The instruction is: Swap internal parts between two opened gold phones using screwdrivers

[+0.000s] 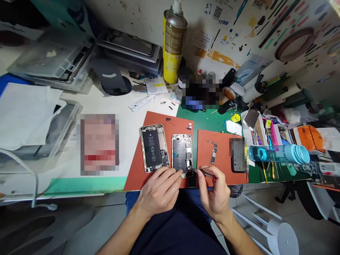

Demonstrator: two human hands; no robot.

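Observation:
On the reddish-brown mat [138, 157] lie two opened phones, their batteries and inner parts bare. My left hand [159, 191] is closed at the lower edge of the smaller opened phone [180, 150], its fingertips pressing on the phone's bottom left. In my right hand [216, 193] a slim screwdriver [205, 173] with a red part is pinched between thumb and fingers. Its tip meets the lower right inside of that same phone. The larger opened phone [152, 147] lies just left of it, close to my left fingers. A bare logic board [213, 154] rests on the right-hand mat [203, 141].
A dark phone [239, 156] lies at the right mat's edge, beside a blue bottle [278, 154] on its side. Behind stand a yellow spray can [171, 53] and a black stand [111, 79]. Plastic boxes [50, 60] pile up at left. Small parts [189, 126] lie above the phones.

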